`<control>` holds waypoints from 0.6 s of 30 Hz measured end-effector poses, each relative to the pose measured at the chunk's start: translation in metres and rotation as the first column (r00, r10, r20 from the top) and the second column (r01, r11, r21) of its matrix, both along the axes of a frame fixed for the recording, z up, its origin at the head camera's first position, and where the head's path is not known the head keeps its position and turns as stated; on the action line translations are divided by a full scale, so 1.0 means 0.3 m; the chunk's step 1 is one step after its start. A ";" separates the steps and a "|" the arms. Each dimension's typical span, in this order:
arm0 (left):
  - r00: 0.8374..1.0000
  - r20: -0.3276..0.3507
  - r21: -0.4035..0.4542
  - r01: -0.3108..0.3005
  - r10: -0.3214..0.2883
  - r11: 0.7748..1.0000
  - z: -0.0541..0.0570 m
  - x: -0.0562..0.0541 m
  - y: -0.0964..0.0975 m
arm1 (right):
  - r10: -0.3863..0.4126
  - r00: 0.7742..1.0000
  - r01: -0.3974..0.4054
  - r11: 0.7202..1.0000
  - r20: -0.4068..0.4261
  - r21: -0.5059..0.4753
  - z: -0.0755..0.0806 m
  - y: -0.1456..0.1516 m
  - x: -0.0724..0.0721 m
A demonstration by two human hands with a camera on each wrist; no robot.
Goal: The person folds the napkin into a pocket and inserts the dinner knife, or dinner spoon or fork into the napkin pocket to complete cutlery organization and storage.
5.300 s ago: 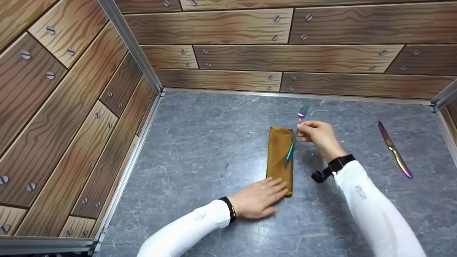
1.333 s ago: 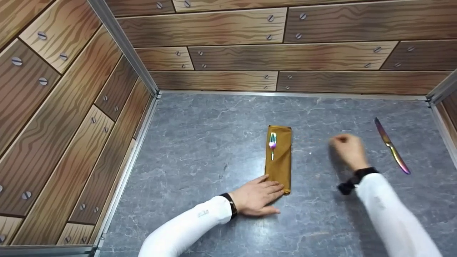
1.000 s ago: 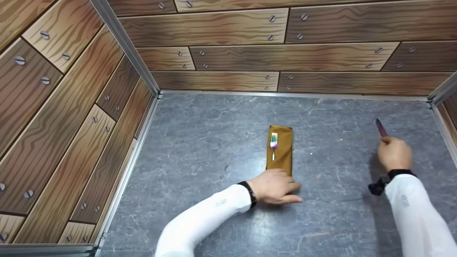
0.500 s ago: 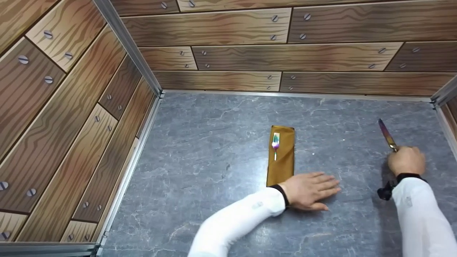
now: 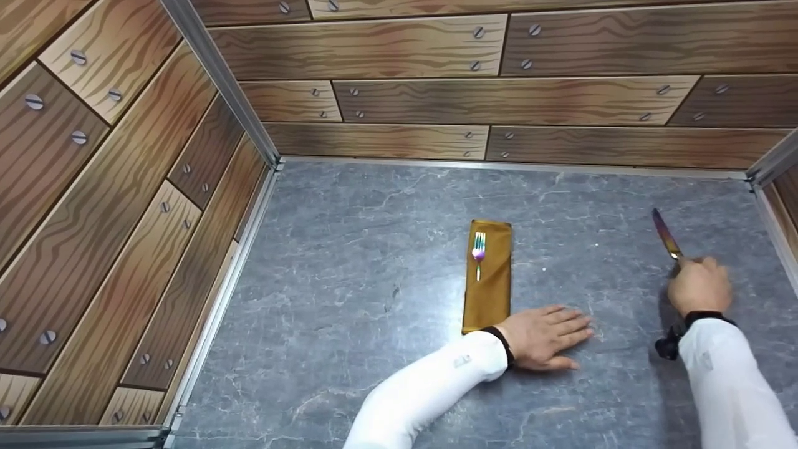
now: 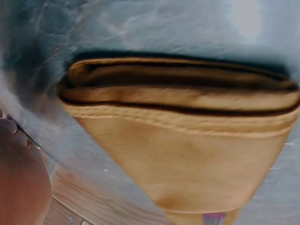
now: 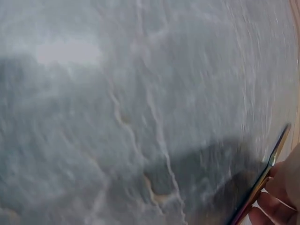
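Note:
A folded ochre cloth napkin (image 5: 489,296) lies lengthwise on the grey marbled tabletop. On it is a rainbow-coloured fork (image 5: 479,254), tines pointing away; its lower handle is hidden under a napkin fold. Just right of the napkin's near end, my left hand (image 5: 543,337) has its fingers spread straight over the table. The left wrist view looks into the napkin's layered, stitched end (image 6: 187,101). Farther right, my right hand (image 5: 699,287) grips the handle of a rainbow-coloured table knife (image 5: 666,236), blade pointing away. The right wrist view has fingers (image 7: 276,206) pinching this knife (image 7: 258,185).
Wood-plank-patterned panels with metal edging enclose the table: a back wall (image 5: 399,100), a left wall (image 5: 149,249) and part of a right one. Bare marbled tabletop (image 5: 336,262) stretches left of the napkin.
The fork has gone from my right hand onto the napkin. My right hand has moved right and taken hold of the knife handle. My left hand has slid right, off the napkin's near end.

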State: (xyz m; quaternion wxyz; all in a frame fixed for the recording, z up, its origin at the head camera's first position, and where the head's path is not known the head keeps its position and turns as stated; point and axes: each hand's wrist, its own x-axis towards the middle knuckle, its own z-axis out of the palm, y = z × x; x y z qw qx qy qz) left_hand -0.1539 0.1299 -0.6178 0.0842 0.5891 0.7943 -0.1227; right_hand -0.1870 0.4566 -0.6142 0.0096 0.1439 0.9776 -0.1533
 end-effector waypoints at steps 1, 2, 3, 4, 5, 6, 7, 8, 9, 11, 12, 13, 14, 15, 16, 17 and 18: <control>1.000 0.006 0.000 -0.008 0.008 1.000 -0.003 -0.002 -0.005 | 0.008 1.000 -0.008 1.000 -0.017 -0.004 -0.005 -0.011 -0.001; 1.000 0.013 -0.001 -0.015 0.016 1.000 -0.007 -0.004 -0.010 | 0.021 0.999 -0.021 1.000 -0.045 -0.006 -0.010 -0.025 -0.001; 1.000 0.015 -0.003 -0.021 0.021 1.000 -0.009 -0.005 -0.014 | 0.041 0.995 -0.042 0.999 -0.088 -0.004 -0.017 -0.038 -0.002; 1.000 0.014 -0.003 -0.027 0.027 1.000 -0.011 -0.005 -0.017 | 0.061 0.990 -0.061 0.998 -0.130 -0.002 -0.024 -0.055 -0.002; 1.000 0.009 -0.002 -0.030 0.030 1.000 -0.012 -0.006 -0.020 | 0.086 0.980 -0.088 0.996 -0.180 0.001 -0.031 -0.071 -0.003; 0.999 0.005 -0.002 -0.032 0.032 0.999 -0.013 -0.006 -0.022 | 0.115 0.967 -0.116 0.993 -0.229 0.008 -0.038 -0.089 -0.003; 0.999 0.000 -0.002 -0.032 0.032 0.999 -0.015 -0.006 -0.024 | 0.143 0.953 -0.144 0.989 -0.269 0.014 -0.042 -0.107 -0.004; 1.000 -0.005 -0.001 -0.031 0.031 1.000 -0.015 -0.005 -0.026 | 0.171 0.938 -0.173 0.985 -0.300 0.019 -0.046 -0.127 -0.005; 0.999 -0.007 -0.002 -0.033 0.033 0.999 -0.016 -0.004 -0.028 | 0.199 0.924 -0.203 0.979 -0.327 0.023 -0.049 -0.146 -0.005; 0.999 -0.012 -0.003 -0.033 0.033 0.999 -0.017 -0.003 -0.031 | 0.245 0.901 -0.253 0.967 -0.358 0.023 -0.052 -0.187 -0.009; 0.999 -0.013 -0.004 -0.034 0.034 0.999 -0.018 -0.002 -0.033 | 0.261 0.895 -0.272 0.962 -0.363 0.019 -0.053 -0.207 -0.011; 0.999 -0.013 -0.006 -0.036 0.036 0.999 -0.019 -0.001 -0.034 | 0.276 0.890 -0.291 0.956 -0.363 0.014 -0.053 -0.228 -0.012; 0.999 -0.014 -0.006 -0.038 0.038 0.999 -0.020 -0.001 -0.036 | 0.288 0.888 -0.307 0.952 -0.358 0.006 -0.052 -0.248 -0.013; 0.999 -0.015 -0.007 -0.040 0.040 0.999 -0.021 0.000 -0.038 | 0.299 0.886 -0.320 0.947 -0.354 -0.003 -0.050 -0.268 -0.014; 0.999 -0.019 -0.002 -0.039 0.039 0.999 -0.022 0.000 -0.040 | 0.307 0.887 -0.331 0.944 -0.346 -0.010 -0.047 -0.287 -0.014; 0.999 -0.021 0.002 -0.039 0.039 0.999 -0.023 0.000 -0.043 | 0.314 0.890 -0.338 0.941 -0.332 -0.017 -0.043 -0.305 -0.013; 0.999 -0.023 0.006 -0.038 0.038 0.999 -0.025 0.000 -0.046 | 0.321 0.891 -0.345 0.938 -0.320 -0.022 -0.040 -0.320 -0.014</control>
